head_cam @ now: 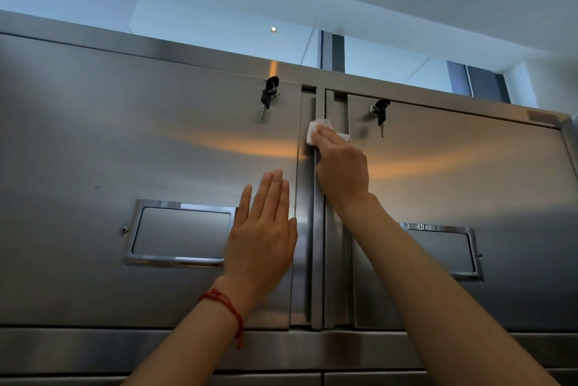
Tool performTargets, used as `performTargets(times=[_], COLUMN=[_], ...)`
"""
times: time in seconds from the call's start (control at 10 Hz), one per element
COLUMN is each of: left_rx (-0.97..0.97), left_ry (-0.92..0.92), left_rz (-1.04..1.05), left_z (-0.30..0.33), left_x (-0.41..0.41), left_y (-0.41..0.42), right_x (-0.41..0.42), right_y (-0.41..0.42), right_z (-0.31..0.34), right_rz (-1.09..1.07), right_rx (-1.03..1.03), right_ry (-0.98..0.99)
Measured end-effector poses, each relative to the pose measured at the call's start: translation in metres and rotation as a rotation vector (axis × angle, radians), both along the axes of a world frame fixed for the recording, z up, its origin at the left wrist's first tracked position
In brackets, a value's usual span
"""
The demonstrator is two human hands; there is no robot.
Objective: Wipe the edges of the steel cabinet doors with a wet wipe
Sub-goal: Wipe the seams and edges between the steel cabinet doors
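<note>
Two brushed-steel cabinet doors fill the head view, the left door (150, 141) and the right door (463, 173), meeting at vertical edge strips (308, 260) in the middle. A white wet wipe (312, 132) lies against the upper part of those strips. My right hand (341, 166) presses the wipe onto the edge with its fingers flat over it. My left hand (266, 235) rests flat on the left door beside the edge, fingers straight and together, with a red string bracelet at its wrist.
Each door has a lock with keys hanging near its top inner corner, left keys (269, 94) and right keys (380, 113). A framed label holder (181, 232) sits on the left door, another (444, 248) on the right. Lower drawer fronts (312, 351) run below.
</note>
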State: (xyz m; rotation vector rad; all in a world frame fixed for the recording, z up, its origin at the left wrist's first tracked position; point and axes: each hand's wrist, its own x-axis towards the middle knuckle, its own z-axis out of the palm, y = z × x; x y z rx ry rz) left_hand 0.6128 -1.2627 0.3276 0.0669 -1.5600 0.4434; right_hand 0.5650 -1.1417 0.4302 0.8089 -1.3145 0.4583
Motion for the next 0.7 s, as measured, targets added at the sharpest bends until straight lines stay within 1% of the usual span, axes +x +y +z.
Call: performTargets(times=[0.1,0.3,0.4,0.5,0.6,0.7], left_rx=[-0.003,-0.001,-0.003,0.0,-0.004,-0.002], left_ry=[0.002,-0.003,-0.005,-0.006,-0.005,-0.01], left_rz=[0.005,0.021,0.025,0.028,0.025,0.02], left_z=[0.0,0.0,0.0,-0.001,-0.001,0.0], left_x=[0.0,0.0,0.001,0.001,0.0,-0.001], left_y=[0.0,0.0,0.001,0.001,0.0,0.0], right_x=[0.0,0.003,0.001,-0.002,-0.002,0.0], right_y=[0.001,0.0,-0.001,-0.002,0.0,-0.001], right_z=[0.015,0.033,0.029,0.015,0.017,0.033], right_rz=[-0.067,-0.101,-0.101,-0.05,-0.065,-0.134], right_rx=[0.019,0.003,0.002,0.005,0.014,0.027], right_ry=[-0.023,-0.062,-0.065,-0.049,-0.036,-0.048])
